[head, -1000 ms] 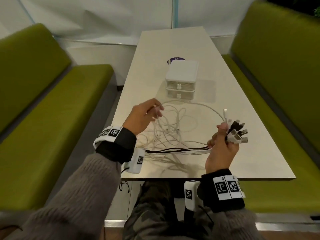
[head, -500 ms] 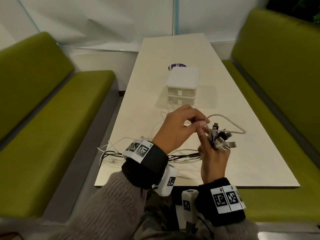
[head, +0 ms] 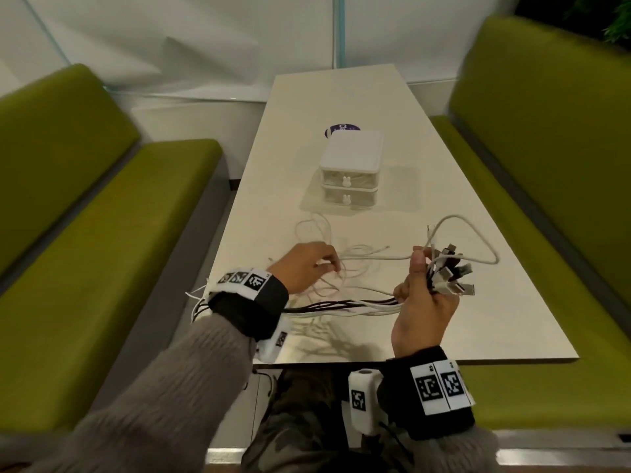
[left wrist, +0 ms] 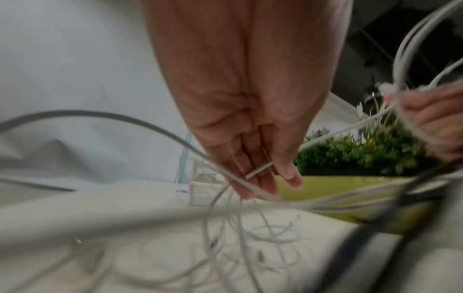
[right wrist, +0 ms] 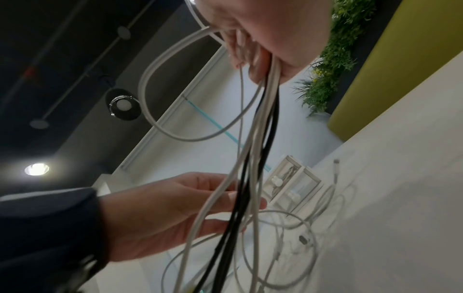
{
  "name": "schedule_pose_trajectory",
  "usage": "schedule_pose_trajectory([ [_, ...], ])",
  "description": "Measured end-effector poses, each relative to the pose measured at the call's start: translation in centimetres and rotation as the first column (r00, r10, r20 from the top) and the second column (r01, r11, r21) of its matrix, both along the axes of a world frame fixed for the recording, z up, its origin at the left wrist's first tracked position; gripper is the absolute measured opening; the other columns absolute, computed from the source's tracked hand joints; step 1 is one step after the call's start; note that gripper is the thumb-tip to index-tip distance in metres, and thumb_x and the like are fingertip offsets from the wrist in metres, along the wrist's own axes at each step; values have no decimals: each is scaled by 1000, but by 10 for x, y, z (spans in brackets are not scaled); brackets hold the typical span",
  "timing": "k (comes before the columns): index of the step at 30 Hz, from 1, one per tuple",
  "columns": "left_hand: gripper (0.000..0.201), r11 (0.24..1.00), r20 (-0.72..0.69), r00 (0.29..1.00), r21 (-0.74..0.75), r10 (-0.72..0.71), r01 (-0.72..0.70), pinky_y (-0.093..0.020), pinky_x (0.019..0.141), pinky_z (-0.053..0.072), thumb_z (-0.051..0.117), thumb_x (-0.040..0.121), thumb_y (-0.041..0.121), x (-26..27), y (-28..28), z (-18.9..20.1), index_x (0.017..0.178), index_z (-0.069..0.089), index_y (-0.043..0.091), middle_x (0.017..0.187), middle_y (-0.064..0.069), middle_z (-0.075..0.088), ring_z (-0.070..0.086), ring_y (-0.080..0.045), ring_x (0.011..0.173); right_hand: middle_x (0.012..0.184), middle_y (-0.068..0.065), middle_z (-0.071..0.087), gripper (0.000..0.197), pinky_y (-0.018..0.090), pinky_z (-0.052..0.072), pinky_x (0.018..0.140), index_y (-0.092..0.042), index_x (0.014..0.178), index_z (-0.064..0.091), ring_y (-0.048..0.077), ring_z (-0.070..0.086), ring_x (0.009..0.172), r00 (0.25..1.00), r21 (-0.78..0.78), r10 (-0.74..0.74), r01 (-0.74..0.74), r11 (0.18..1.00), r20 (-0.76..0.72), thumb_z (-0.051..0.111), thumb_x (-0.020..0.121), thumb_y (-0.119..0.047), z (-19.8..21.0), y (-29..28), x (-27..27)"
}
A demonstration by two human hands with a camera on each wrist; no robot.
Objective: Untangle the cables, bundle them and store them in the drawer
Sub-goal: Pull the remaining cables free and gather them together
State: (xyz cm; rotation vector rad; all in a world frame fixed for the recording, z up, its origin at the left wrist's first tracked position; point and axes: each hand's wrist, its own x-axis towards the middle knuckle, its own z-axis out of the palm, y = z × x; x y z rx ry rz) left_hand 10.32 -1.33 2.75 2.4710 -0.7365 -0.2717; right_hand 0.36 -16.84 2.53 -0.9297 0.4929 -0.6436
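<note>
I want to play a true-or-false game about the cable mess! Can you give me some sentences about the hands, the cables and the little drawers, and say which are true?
1. The right hand grips a bunch of cable plugs. True.
2. Both drawers of the white drawer box are pulled open. False: both are closed.
3. All the cables are white. False: black cables run among the white ones.
4. The left hand pinches a thin white cable. True.
5. The drawer box sits on the green bench. False: it stands on the table.
</note>
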Motion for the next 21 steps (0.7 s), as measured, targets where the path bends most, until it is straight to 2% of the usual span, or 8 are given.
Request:
schedule_pose_trajectory([
  [3,17,989,79,997,143,13,-24,-20,81,32,54,92,11,30,7,9,98,68,3,106,-18,61,55,-29,103,52,-12,40,5,21,34,46,-24,90,62,6,31,44,999,13,-35,35,999,6,59,93,-22,-1,1,1],
  [5,20,991,147,988,118,44,-62,-24,78,33,49,94,11,46,6,25,98,68,6,105,-16,62,57,-28,100,55,-8,38,6,21,35,45,-18,93,61,6,31,45,999,-7,-52,53,999,9,58,94,-24,-1,1,2],
  [7,20,993,239,966,-81,102,-85,-18,71,35,47,95,11,56,0,54,96,66,8,101,-10,66,59,-8,89,61,-3,40,9,21,35,46,-16,97,60,6,32,47,998,-45,-63,63,997,6,56,94,-24,-2,1,2],
  [9,18,948,356,929,-317,103,17,-14,78,40,47,94,15,58,-13,90,93,65,10,96,0,66,55,7,85,65,-2,41,6,20,34,45,-22,94,60,5,32,48,998,-89,-56,57,994,23,54,96,-22,-2,3,2],
  [12,12,868,471,881,-452,35,207,-26,92,44,51,93,19,47,-37,129,93,62,24,98,13,60,56,-10,104,63,-4,41,7,20,34,45,-21,92,58,4,32,47,998,-146,-62,63,987,14,53,96,-25,-2,4,5],
  [15,9,892,412,910,-395,-43,221,-24,90,43,54,92,20,40,-43,124,95,63,21,100,8,62,57,-10,103,51,-11,39,11,22,36,45,-16,94,55,5,33,45,995,-88,-97,96,991,-6,52,97,-26,-5,0,6],
  [18,9,957,402,916,-262,-12,127,-17,89,38,57,90,14,45,-26,98,96,63,10,102,-1,64,57,-13,103,48,-12,33,24,23,34,46,-22,76,48,6,29,45,994,-28,-110,111,993,5,47,100,-23,-7,-4,5],
  [21,9,985,388,921,-171,38,31,-12,86,36,61,88,11,55,-2,87,95,64,6,102,-9,64,56,-19,103,50,-11,34,25,22,34,46,-21,76,45,7,30,46,990,-10,-139,139,990,12,46,101,-24,-9,-7,6],
])
